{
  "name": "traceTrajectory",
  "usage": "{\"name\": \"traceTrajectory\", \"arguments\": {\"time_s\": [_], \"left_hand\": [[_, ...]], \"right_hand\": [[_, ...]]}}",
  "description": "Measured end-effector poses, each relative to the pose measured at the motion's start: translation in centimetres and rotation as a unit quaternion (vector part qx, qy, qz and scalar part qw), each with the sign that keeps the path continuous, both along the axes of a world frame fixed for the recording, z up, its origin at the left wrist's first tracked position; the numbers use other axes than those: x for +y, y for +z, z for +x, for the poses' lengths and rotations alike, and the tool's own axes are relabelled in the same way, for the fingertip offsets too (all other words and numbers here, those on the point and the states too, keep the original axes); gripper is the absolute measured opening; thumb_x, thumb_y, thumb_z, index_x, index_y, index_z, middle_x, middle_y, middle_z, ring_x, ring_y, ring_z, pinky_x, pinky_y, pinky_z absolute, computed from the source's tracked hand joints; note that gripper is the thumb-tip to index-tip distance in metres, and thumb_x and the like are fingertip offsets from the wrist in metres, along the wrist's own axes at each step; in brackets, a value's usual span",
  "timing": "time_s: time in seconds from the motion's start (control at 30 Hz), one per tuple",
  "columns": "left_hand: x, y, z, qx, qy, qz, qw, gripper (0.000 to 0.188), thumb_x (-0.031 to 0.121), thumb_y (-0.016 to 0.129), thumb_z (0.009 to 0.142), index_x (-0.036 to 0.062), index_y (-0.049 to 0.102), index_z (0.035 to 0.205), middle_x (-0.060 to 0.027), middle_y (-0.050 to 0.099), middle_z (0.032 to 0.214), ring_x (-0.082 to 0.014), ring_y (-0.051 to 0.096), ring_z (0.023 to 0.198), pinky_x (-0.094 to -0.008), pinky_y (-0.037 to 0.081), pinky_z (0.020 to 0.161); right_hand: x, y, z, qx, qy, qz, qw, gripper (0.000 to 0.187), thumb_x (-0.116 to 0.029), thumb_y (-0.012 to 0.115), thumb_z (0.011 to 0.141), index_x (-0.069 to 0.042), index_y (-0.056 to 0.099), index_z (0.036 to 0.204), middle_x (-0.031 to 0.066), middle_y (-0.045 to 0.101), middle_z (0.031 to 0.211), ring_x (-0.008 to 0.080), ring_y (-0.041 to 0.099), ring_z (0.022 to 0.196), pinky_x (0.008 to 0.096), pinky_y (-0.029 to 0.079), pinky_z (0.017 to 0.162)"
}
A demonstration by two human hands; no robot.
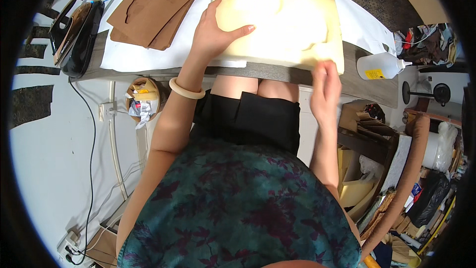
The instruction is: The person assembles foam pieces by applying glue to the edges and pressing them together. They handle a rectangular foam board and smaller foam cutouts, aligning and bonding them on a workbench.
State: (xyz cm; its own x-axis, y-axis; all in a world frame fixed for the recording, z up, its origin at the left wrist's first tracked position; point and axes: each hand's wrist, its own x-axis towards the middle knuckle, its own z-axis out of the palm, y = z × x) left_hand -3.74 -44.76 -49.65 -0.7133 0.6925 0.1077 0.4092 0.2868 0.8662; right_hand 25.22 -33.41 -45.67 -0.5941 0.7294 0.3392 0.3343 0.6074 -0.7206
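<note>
A thick pale yellow foam slab (277, 25) lies at the near edge of the table, partly over white paper. Bright light washes out its surface, though a curved recess or cut line shows near its right side. At the slab's left edge is my left hand (215, 32), its thumb stretched across the top and its fingers along the side, gripping it. My right hand (326, 89) is closed at the near right corner, fingers pressed together against the foam; whether a small piece sits between them is hidden. A cream bangle (186, 89) circles my left forearm.
Brown sheets (153, 10) with cut-out shapes lie on the white paper (134, 59) at left. An iron (62, 25) stands on its dark rest beyond. At right lies a clear squeeze bottle (379, 66). Below the table are a waste basket (157, 100) and packed shelves (367, 141).
</note>
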Motion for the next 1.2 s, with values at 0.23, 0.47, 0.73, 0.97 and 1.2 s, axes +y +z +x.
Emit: {"name": "traceTrajectory", "arguments": {"time_s": [0.23,0.47,0.73,0.97,1.2], "left_hand": [[0.3,-0.4,0.0,0.012,-0.009,0.026,1.0,0.127,0.059,0.096,0.071,-0.0077,0.037,0.161,-0.0316,0.052,0.152,-0.0405,0.056,0.141,-0.0475,0.05,0.114],[-0.3,0.1,-0.1,-0.01,-0.001,0.026,1.0,0.127,0.057,0.097,0.072,-0.0121,0.036,0.159,-0.0327,0.054,0.15,-0.0386,0.06,0.137,-0.0445,0.052,0.112],[0.5,0.6,0.0,-0.023,-0.021,0.022,0.999,0.127,0.055,0.097,0.073,-0.0144,0.034,0.159,-0.035,0.052,0.15,-0.0388,0.059,0.138,-0.0443,0.051,0.112],[0.5,-0.7,-0.2,0.026,-0.005,0.0,1.0,0.126,0.058,0.095,0.075,-0.0147,0.034,0.158,-0.0356,0.051,0.151,-0.0423,0.058,0.138,-0.0459,0.05,0.113],[0.6,-0.6,-0.2,0.009,-0.014,0.022,1.0,0.121,0.053,0.095,0.077,-0.0143,0.035,0.158,-0.0348,0.052,0.15,-0.0412,0.058,0.138,-0.0452,0.052,0.111]], "right_hand": [[1.9,-8.5,20.1,-0.515,-0.101,-0.059,0.849,0.04,-0.044,0.069,0.104,-0.004,0.074,0.101,0.0189,0.074,0.108,0.037,0.071,0.091,0.0431,0.055,0.078],[3.5,0.3,11.8,-0.073,-0.022,-0.093,0.993,0.027,-0.015,0.077,0.1,-0.002,0.075,0.124,0.0135,0.077,0.11,0.0202,0.074,0.097,0.0337,0.058,0.088],[12.1,-1.7,-0.7,0.037,0.015,-0.153,0.987,0.065,-0.04,0.061,0.111,-0.014,0.04,0.167,0.0199,0.034,0.173,0.0342,0.033,0.161,0.047,0.037,0.126],[12.6,-2.9,-0.9,-0.069,0.073,0.009,0.995,0.052,-0.044,0.068,0.106,-0.029,0.061,0.155,0.0157,0.027,0.177,0.0358,0.028,0.163,0.0515,0.033,0.128],[12.7,-2.7,-0.9,-0.132,0.053,0.043,0.989,0.049,-0.046,0.066,0.105,-0.024,0.068,0.149,0.012,0.03,0.177,0.036,0.029,0.162,0.0527,0.033,0.128]]}}
